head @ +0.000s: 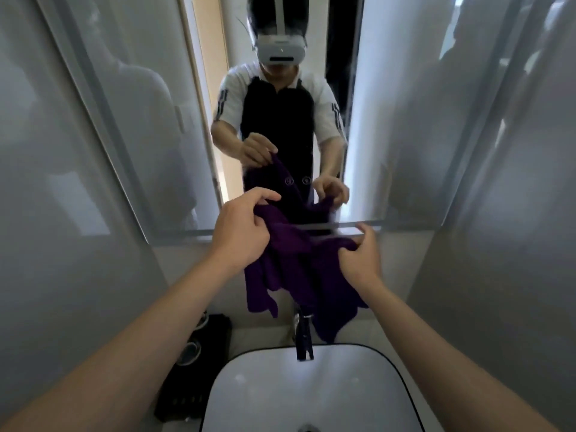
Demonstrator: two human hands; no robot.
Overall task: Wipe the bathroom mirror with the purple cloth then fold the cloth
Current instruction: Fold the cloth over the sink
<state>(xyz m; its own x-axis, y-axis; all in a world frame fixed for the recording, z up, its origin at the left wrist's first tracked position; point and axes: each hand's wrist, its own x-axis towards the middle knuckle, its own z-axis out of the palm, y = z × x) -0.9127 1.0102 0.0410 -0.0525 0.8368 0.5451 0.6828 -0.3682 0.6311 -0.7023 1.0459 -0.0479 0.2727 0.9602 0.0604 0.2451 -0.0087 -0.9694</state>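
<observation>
1. Head view: the purple cloth (293,263) hangs bunched in the air directly above the sink (311,391), in front of the lower edge of the mirror (140,120).
2. The left hand (240,226), up and to the left of the sink, pinches the cloth's upper edge with curled fingers.
3. The right hand (363,260), above the sink's right side and lower than the left, grips another part of the edge.
4. The cloth's loose ends drape down beside the dark faucet (304,338) at the sink's back rim.
5. A black pouch (199,369) sits left of the sink.
</observation>
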